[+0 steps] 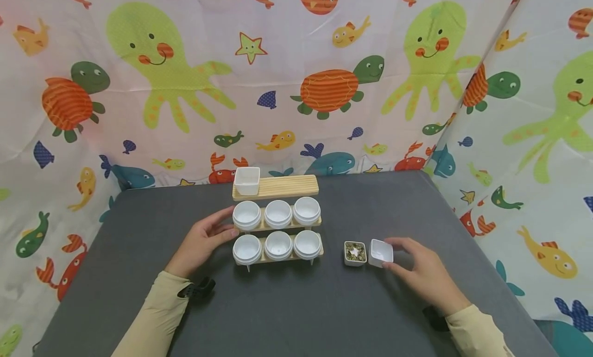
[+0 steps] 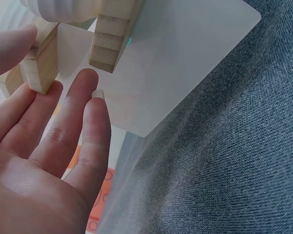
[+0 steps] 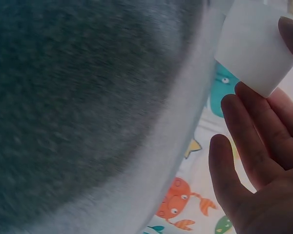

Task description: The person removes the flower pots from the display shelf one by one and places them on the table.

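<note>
A tiered wooden rack [image 1: 289, 186] stands mid-table. Its two lower shelves carry round white cups [image 1: 278, 213], and a white square dish [image 1: 247, 181] sits at the left of the top shelf. My left hand [image 1: 201, 239] is at the rack's left side. In the left wrist view its thumb and fingers pinch the end of a wooden shelf [image 2: 45, 68]. My right hand [image 1: 425, 272] pinches a small white square cup [image 1: 381, 252] between thumb and fingers, tilted slightly. Just left of it stands a similar cup [image 1: 355, 254] holding greenish-brown bits and a white star-like piece.
The dark grey tabletop [image 1: 296, 310] reaches back to a curtain [image 1: 278, 79] printed with sea animals, which also hangs along both sides. In the left wrist view a pale translucent panel [image 2: 176, 58] runs along the rack.
</note>
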`<state>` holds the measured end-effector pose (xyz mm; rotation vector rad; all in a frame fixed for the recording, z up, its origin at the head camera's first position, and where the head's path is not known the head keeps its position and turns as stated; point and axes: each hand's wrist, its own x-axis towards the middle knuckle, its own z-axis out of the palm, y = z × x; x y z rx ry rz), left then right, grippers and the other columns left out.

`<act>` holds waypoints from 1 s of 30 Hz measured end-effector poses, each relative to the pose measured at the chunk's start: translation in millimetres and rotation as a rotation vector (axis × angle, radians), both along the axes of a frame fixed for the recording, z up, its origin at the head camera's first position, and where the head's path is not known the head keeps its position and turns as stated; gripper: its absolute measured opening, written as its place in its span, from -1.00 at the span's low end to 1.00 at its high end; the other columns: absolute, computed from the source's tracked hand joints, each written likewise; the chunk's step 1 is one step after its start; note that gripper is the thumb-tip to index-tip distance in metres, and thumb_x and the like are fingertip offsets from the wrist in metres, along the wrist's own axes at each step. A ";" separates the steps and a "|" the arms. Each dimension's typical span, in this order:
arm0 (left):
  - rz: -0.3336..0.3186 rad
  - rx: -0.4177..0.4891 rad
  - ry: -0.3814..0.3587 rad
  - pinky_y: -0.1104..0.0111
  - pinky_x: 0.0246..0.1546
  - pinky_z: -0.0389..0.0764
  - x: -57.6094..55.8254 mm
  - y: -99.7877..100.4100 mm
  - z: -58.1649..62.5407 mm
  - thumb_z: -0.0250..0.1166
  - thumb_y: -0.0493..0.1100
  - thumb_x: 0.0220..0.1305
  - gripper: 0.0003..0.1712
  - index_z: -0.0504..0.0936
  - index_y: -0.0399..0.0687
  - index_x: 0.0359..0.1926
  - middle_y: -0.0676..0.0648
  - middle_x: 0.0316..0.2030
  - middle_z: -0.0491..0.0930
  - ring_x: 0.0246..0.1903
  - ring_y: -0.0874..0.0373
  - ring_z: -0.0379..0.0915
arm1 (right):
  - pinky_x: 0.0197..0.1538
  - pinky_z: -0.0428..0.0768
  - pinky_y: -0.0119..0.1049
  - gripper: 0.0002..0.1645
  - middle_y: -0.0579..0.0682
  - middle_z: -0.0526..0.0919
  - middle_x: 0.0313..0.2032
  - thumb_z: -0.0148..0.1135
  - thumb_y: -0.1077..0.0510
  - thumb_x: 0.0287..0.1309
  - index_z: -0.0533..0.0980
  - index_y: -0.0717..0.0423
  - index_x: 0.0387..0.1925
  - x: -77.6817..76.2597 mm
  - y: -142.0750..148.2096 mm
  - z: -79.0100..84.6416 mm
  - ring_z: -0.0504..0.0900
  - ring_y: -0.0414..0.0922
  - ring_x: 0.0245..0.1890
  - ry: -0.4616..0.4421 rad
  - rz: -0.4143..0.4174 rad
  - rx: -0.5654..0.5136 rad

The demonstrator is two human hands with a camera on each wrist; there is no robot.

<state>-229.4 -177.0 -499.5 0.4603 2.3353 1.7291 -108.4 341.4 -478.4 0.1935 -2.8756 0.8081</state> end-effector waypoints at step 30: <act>0.015 0.018 -0.015 0.23 0.34 0.66 0.2 -0.9 2.3 0.49 0.06 0.43 -0.19 0.41 0.21 0.60 -0.04 0.57 0.43 0.36 -0.05 0.63 | 0.25 0.66 0.32 -0.17 0.11 0.73 0.23 0.58 -0.17 0.26 0.53 0.10 0.41 -22.7 -19.5 15.5 0.70 0.17 0.25 -0.030 0.073 0.033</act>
